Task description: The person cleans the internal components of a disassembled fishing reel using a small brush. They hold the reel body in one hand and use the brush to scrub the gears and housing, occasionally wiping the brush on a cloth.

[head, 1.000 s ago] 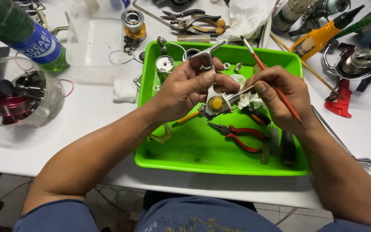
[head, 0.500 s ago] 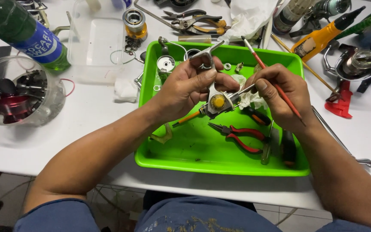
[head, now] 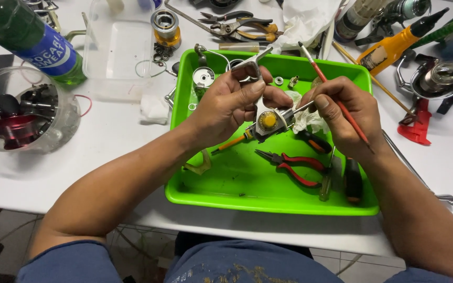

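Centre frame, over the green tray (head: 226, 196): I see the left hand (head: 232, 102) closed around a silver reel body (head: 266, 119) with a yellow gear showing, held just above the tray. The right hand (head: 344, 112) pinches a red brush (head: 336, 99), fingers closed on its shaft, with the bristle end at the reel body (contact itself too small to tell). Red pliers (head: 294, 165) lie in the tray below the hands. A green bottle (head: 24, 36) lies at upper left, above a clear bowl (head: 24, 118).
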